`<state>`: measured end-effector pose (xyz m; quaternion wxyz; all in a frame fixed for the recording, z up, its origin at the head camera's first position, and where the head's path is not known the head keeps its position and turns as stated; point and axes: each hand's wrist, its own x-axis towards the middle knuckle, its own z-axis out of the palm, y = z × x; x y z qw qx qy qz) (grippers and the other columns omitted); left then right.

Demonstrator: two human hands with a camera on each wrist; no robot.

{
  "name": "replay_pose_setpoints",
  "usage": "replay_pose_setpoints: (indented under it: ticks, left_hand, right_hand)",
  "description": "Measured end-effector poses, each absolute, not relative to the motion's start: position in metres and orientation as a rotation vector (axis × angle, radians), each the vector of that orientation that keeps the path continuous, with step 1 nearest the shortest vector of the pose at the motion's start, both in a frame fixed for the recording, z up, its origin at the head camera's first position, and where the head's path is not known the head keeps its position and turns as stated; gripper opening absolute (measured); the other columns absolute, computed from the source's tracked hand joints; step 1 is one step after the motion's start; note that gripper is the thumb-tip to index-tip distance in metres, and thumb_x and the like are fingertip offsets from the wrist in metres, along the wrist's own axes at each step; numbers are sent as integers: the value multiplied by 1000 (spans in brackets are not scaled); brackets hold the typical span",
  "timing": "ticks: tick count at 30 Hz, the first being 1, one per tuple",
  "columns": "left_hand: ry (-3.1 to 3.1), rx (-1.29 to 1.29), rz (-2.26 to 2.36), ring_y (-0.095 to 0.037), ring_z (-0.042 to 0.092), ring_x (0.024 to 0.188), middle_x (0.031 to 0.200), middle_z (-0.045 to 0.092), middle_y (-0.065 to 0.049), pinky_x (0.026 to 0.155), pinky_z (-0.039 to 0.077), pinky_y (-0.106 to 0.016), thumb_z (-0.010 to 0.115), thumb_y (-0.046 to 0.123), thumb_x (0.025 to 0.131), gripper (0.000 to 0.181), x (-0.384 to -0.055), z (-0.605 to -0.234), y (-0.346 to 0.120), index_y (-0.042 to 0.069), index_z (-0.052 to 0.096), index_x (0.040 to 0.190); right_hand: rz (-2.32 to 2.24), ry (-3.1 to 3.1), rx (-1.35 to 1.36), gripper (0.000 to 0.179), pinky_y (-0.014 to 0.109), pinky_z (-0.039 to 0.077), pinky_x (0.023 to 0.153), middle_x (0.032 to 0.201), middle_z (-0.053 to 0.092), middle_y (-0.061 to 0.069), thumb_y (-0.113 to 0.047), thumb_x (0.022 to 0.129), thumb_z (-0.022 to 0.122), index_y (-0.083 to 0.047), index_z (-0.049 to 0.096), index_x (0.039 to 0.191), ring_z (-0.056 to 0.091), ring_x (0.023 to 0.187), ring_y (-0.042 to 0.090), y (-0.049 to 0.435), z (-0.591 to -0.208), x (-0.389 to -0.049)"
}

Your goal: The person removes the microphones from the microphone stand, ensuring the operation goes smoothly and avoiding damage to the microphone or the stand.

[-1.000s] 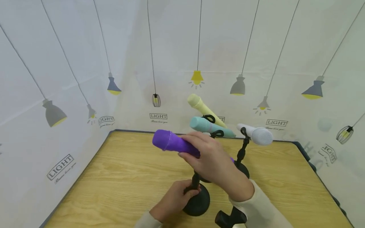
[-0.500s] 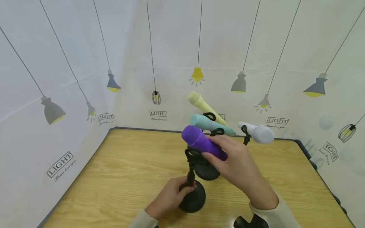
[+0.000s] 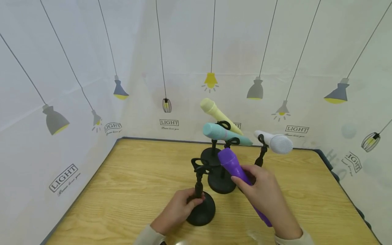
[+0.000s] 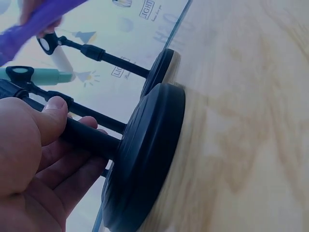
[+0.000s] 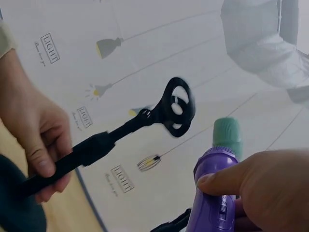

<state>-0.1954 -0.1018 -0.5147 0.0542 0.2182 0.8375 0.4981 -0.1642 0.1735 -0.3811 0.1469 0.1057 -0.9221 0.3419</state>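
Note:
My left hand (image 3: 176,208) grips the pole of a black microphone stand (image 3: 202,216) just above its round base. The base stands on the wooden table, and the looped clip (image 3: 200,166) on top holds nothing. My right hand (image 3: 267,194) holds a purple microphone (image 3: 231,164) by its body, to the right of that clip. The microphone slants, head up and away, tail down toward me. In the right wrist view, the thumb presses along the purple microphone (image 5: 207,212) near its switch. The left wrist view shows fingers and thumb around the stand's pole (image 4: 91,137).
Behind stand a teal microphone (image 3: 225,133), a pale yellow microphone (image 3: 218,114) and a white microphone (image 3: 275,141), each in a black stand's clip. The teal one's base (image 3: 221,183) is close behind the gripped stand. Printed wall sheets enclose the table (image 3: 131,183).
The purple microphone has moved right and down from above the gripped stand, tipping steeper, and the stand's clip shows bare. My left hand has shifted slightly left with the stand.

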Motion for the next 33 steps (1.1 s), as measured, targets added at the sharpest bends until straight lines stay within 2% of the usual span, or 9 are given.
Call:
replay_pose_setpoints:
  ticks: [7,15,22,28,33]
  left_hand:
    - [2560,643,1523,-21,76,114,113,82,-1,98,62,-31,70,20,106,13,-195,-516,-107,12,78,112]
    - [2555,661,1510,-21,77,114,114,82,-2,97,63,-34,69,22,107,15,-196,-513,-109,11,77,113]
    - [2555,642,1507,-22,77,113,114,82,-3,97,64,-34,71,18,106,15,-196,-514,-108,9,78,115]
    - [2551,638,1510,-21,77,114,114,82,-1,97,64,-36,70,21,106,13,-197,-516,-109,12,78,113]
    - [2556,634,1500,-22,76,115,114,82,-1,99,64,-40,70,22,106,13,-198,-515,-108,14,77,112]
  right_hand:
    - [979,-2873,55,55,43,66,78,113,80,14,-42,96,83,1,75,129,76,93,22,180,-418,-163]
    - [1067,-2930,-139,52,32,61,69,95,78,6,-39,95,84,6,75,121,68,81,14,180,-454,-159]
    - [1163,-2964,-305,54,37,62,71,93,79,8,-41,95,83,8,76,117,68,79,16,174,-480,-155]
    - [1130,-2978,-313,46,34,60,64,85,78,6,-39,94,83,5,80,105,67,72,15,172,-495,-150]
    - [1064,-3021,-322,42,29,54,57,76,71,3,-39,95,82,3,79,98,62,65,14,168,-500,-146]
